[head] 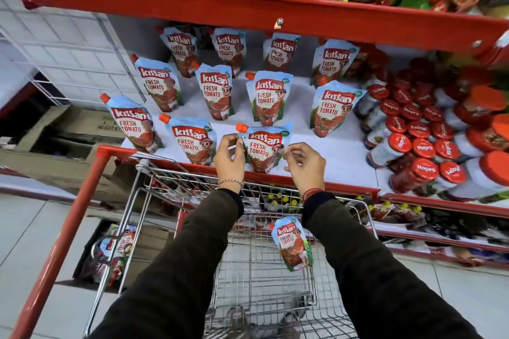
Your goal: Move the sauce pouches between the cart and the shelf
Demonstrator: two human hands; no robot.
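A ketchup pouch [265, 147] with an orange cap stands at the front of the white shelf [341, 157]. My left hand [229, 158] pinches its left edge and my right hand [304, 164] pinches its right edge. Several more of the same pouches stand in rows behind and to the left, such as the neighbour pouch [192, 143]. One pouch [293, 243] lies inside the wire shopping cart [256, 278] below my arms.
Red-lidded jars [424, 146] crowd the shelf's right side. A red upper shelf [248, 12] carrying sauce packets overhangs. A red frame post [68, 228] slants down the left. Cardboard boxes [71, 143] and a bag of pouches [115, 250] sit on the floor at left.
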